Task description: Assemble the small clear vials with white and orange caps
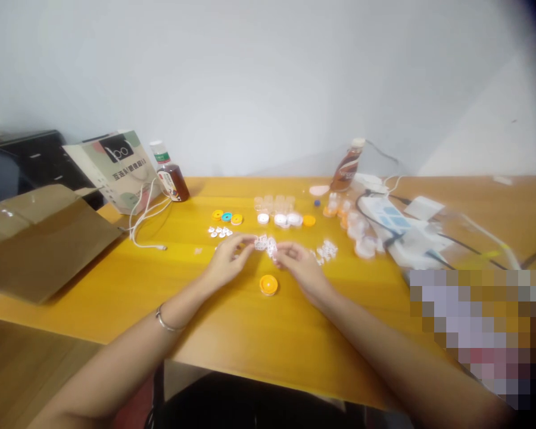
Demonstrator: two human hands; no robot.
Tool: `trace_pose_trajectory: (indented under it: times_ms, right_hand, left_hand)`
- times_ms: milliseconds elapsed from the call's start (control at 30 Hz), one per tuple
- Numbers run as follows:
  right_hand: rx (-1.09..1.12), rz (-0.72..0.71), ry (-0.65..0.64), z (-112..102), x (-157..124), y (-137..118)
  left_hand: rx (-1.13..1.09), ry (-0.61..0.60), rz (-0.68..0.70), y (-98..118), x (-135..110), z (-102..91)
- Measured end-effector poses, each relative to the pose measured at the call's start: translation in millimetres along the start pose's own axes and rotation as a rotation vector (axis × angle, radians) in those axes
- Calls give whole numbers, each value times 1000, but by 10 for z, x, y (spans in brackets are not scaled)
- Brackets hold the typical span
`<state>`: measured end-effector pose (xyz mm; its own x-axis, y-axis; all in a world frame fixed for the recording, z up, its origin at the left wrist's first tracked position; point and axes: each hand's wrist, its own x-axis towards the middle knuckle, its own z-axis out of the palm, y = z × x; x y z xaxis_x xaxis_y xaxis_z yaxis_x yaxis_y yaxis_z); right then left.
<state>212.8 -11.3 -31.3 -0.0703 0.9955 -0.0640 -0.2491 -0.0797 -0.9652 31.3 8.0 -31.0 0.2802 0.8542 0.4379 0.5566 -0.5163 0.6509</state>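
My left hand point(227, 259) is closed in a pinch at the left end of some small white patterned pieces point(265, 243). From the other side, my right hand point(301, 268) pinches their right end between thumb and fingers. Blur hides whether these are one part or several. Just below, nearer to me, lies an orange round cap point(268, 285) with a dished top. A heap of small white pieces point(326, 251) rests beyond my right hand. Small white round parts with pegs point(220, 232) sit in rows behind my left hand.
Behind are orange and blue caps point(227, 217), white caps point(288, 220) and clear cups point(274, 204). Clear containers point(360, 232) and a power strip point(390, 220) with cables stand right. A cardboard box point(44, 238), paper bag point(120, 173) and drink bottles point(173, 179) edge the table.
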Motion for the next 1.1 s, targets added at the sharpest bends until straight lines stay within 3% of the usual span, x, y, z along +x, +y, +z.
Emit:
trace_pose_trajectory:
  times_ms: [233, 400, 700, 900, 1100]
  right_hand:
    - [14, 13, 16, -22, 9, 24]
    - [3, 15, 12, -27, 14, 27]
    - [4, 19, 9, -20, 22, 17]
    - [-3, 18, 14, -18, 14, 10]
    - [-3, 9, 8, -25, 7, 14]
  left_hand:
    - [287, -167, 198, -149, 4, 78]
    - [318, -176, 249, -143, 17, 93]
    - [239, -203, 226, -116, 11, 82]
    - [107, -157, 180, -90, 3, 63]
    - [-65, -127, 30, -45, -1, 68]
